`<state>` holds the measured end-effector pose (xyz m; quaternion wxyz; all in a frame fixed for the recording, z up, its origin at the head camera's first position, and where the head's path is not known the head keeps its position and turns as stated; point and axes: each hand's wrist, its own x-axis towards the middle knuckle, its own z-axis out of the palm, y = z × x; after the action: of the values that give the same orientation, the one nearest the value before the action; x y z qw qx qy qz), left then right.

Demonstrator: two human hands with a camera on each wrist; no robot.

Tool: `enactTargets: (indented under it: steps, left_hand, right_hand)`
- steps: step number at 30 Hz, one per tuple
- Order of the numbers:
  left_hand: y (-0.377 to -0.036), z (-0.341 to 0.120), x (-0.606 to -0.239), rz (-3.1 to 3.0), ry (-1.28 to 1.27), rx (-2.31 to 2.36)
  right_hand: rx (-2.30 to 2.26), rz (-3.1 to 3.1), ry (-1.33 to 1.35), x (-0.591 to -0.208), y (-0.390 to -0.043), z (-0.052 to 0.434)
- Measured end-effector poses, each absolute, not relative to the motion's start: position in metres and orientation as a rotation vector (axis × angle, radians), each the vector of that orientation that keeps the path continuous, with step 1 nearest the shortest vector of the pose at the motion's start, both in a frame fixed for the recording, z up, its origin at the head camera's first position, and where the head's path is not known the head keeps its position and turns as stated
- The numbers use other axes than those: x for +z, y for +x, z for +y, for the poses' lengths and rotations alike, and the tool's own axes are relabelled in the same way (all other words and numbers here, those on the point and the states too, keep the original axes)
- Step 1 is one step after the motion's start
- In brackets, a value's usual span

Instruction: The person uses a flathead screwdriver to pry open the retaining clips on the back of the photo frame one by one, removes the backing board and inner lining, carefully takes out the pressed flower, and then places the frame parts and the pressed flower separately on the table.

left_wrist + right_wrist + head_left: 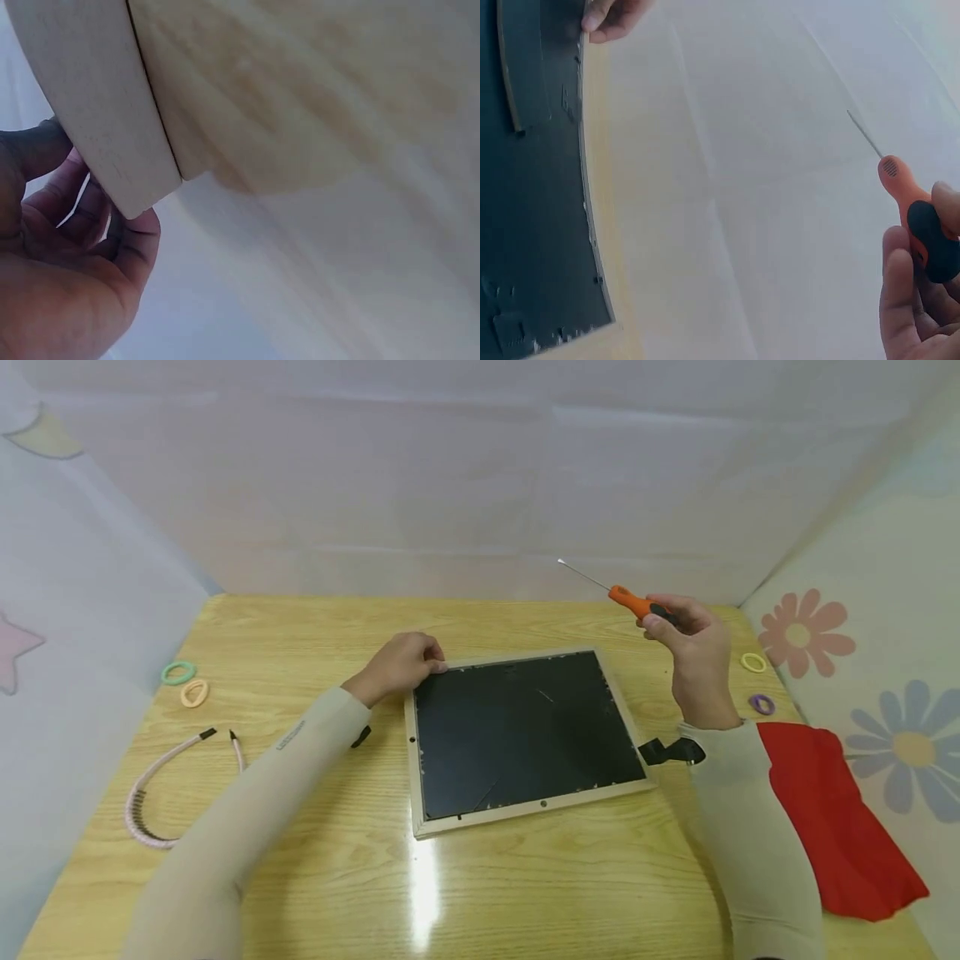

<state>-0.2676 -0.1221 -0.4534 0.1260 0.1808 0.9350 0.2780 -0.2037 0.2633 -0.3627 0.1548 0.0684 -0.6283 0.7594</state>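
Observation:
A picture frame (487,815) with pale wooden edges and a black back panel (525,735) lies back side up, slightly turned, on the wooden table. My left hand (401,664) holds its far left corner. In the left wrist view, the thumb and curled fingers of that hand (67,300) go around the wooden corner (97,97). Raised beyond the frame's far right corner, my right hand (697,652) grips a screwdriver (633,602) by its orange and black handle. Its thin metal shaft (864,133) points up and to the left, away from the panel.
A pink coiled headband (135,810) lies at the left, partly behind my left sleeve. Green (178,673) and orange (194,693) hair ties sit above it. On the right are yellow (753,662) and purple (761,704) ones, plus a red cloth (840,827) beside my right forearm.

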Motion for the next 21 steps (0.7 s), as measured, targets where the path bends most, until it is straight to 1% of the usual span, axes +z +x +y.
enactTargets:
  steps: [11,21]
  left_hand:
    - [-0.254,-0.136,-0.447,2.811,0.500,0.661]
    - [-0.239,-0.153,-0.453,2.840,0.451,0.701]
  right_hand:
    - [2.148,-1.784,0.248,-0.364,-0.206,0.267]
    - [2.169,-1.773,0.278,-0.365,-0.205,0.267]
